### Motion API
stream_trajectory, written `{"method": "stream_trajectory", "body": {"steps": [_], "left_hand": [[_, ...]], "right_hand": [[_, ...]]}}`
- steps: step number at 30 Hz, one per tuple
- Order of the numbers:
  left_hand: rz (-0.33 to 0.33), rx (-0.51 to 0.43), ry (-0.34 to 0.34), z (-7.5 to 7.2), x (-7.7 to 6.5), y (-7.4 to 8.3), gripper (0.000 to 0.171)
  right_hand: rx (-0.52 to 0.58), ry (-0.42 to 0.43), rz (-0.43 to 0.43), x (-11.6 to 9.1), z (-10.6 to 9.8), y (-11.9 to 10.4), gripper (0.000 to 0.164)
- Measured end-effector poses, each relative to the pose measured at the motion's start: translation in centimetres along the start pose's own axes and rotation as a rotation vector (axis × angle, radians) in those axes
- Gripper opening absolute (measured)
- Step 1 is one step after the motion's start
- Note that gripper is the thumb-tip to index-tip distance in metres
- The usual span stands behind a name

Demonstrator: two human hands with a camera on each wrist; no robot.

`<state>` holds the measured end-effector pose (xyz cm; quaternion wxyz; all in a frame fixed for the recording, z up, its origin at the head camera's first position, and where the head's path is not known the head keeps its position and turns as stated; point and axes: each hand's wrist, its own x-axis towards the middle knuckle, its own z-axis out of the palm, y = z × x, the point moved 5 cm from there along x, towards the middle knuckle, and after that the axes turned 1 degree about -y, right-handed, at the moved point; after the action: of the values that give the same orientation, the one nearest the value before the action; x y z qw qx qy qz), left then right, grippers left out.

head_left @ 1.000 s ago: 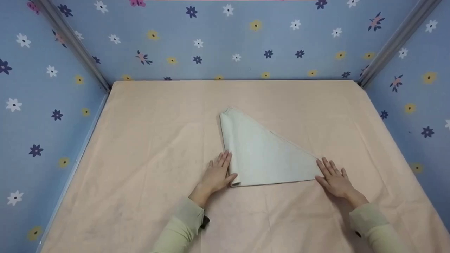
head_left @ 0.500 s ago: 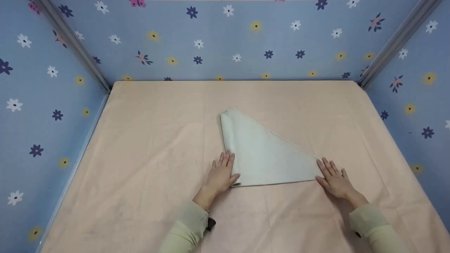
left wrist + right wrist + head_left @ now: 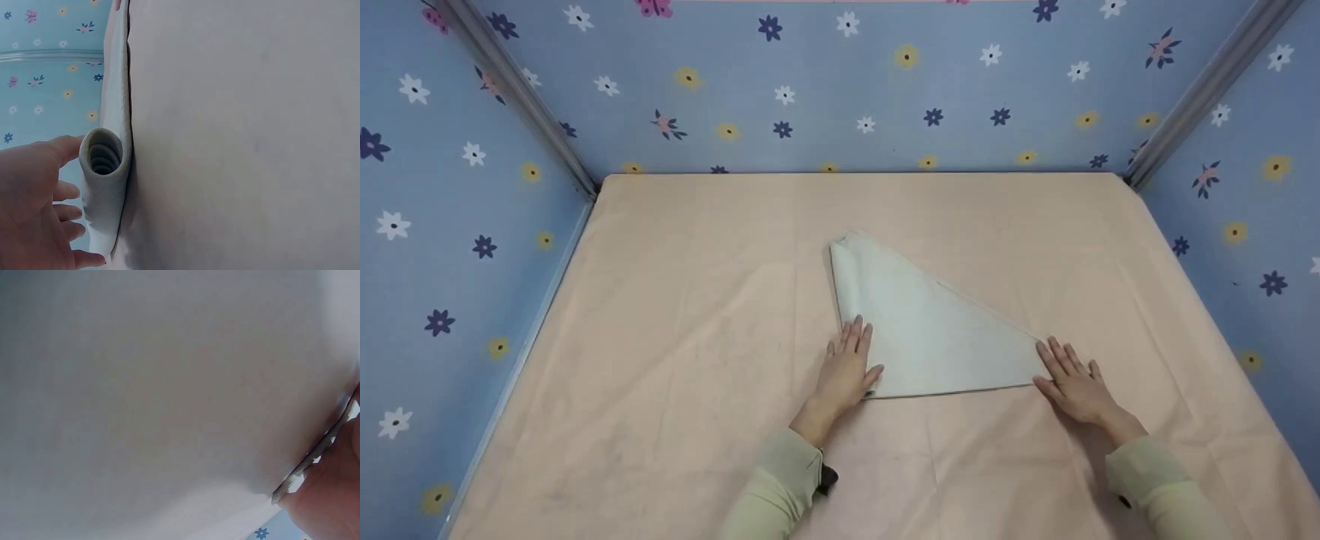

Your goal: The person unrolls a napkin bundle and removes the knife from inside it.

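Observation:
A pale green folded cloth [image 3: 945,337] lies on the table, its far edge slanting down to a narrow right end. Its left edge is rolled into a tube [image 3: 104,197], whose open end shows inner layers in the left wrist view. Extended fingers of my left hand [image 3: 844,375] rest over the near part of this roll, with the thumb towards the cloth's middle. At the narrow right end, my right hand [image 3: 1078,388] lies flat with fingers spread, its fingertips on the cloth's edge. The right wrist view shows only part of that hand [image 3: 329,495] at the cloth's border.
A peach tablecloth [image 3: 682,300] with soft creases covers the table. Blue flower-patterned panels [image 3: 825,75] stand behind and on both sides, with grey posts [image 3: 517,97] at the far corners.
My left hand has moved slightly right, further over the rolled edge, and the near end of the roll has shifted a little right with it. My right hand stays in place.

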<state>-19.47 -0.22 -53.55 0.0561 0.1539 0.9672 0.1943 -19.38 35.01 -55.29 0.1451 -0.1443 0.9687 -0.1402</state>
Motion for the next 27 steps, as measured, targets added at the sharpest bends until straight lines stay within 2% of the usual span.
{"method": "stream_trajectory", "body": {"steps": [11, 19, 27], "left_hand": [[-0.018, 0.004, 0.002, 0.9, 1.0, 0.3, 0.067], [-0.021, 0.048, -0.033, 1.2, 1.0, -0.2, 0.066], [-0.015, 0.045, -0.043, 1.2, 0.7, -0.7, 0.067]], "right_hand": [[-0.017, 0.026, -0.011, 0.0, 0.0, 0.0, 0.062], [-0.014, 0.009, -0.011, 0.1, 0.1, 0.0, 0.063], [-0.012, -0.001, -0.004, 0.1, 0.2, 0.2, 0.063]]}}
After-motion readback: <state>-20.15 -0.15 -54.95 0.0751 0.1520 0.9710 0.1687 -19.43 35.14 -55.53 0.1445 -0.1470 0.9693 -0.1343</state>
